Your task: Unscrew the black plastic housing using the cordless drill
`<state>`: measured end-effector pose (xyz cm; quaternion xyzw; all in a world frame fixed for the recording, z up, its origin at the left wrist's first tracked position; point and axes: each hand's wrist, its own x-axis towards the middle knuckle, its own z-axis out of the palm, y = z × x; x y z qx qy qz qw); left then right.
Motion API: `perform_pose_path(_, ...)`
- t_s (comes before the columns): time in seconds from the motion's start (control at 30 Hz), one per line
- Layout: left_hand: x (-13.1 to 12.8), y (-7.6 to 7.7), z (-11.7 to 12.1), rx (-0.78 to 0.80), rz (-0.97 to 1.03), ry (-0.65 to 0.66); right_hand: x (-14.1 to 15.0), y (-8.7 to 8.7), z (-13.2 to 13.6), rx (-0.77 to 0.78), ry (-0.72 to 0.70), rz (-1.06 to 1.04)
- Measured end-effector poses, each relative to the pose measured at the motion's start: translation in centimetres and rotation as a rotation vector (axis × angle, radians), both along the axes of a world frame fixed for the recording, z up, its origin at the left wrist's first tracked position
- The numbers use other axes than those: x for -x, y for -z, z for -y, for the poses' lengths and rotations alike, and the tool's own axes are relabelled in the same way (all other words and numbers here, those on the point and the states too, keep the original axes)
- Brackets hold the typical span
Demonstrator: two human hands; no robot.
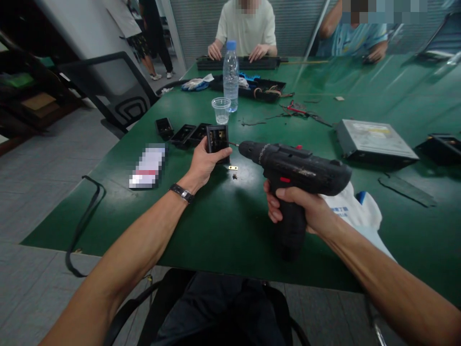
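Room: grey tiled floor (39,192), slatted wall (198,24) at the back, mesh chair (111,91) by the left edge.
Counter (223,226): green, stretching away from the wearer.
Drill (302,166): above the counter, right of centre; long axis nearly level across the view, rear end to the right and a little lower, chuck (248,150) pointing left.
Handle (290,226): drops from the body, close to upright.
Bit (233,144): carries the axis on leftward, tip at the right side of the box (218,129); contact cannot be made out.
Box: just left of the chuck; longer axis roughly upright, hollow face toward the wearer, metal parts inside; whether its base meets the counter is unclear.
Right grip (309,206): wrapped firmly round the handle, fingers curled over its front.
Left grip (203,161): partly closed, clasping the box low on its left, thumb along the lower edge, fingers mostly hidden.
Below the box: brass plate (233,168), small dark scraps (235,177).
Leftward: phone (148,166), screen blurred; beyond it, three similar cases (183,135).
Behind: cup (221,115) near a bottle (231,81).
Rightward: drive (376,142), its top facing up; white glove (360,206) by the right forearm.
Far side: two co-workers (248,26), one with both hands at a long black part (237,63).
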<state>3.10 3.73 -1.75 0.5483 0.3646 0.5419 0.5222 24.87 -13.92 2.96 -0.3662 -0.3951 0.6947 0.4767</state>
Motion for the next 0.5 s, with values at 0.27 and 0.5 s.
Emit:
perform_pose_path(0.27, -0.04, 0.08, -0.12, -0.033, 0.024, 0.038, 0.25, -0.18, 0.01, -0.002, 0.018, 0.019)
perform_pose_path(0.5, 0.01, -0.23, -0.02, 0.044, 0.096, 0.048, 0.85, -0.02, 0.1, 0.018, 0.036, -0.003)
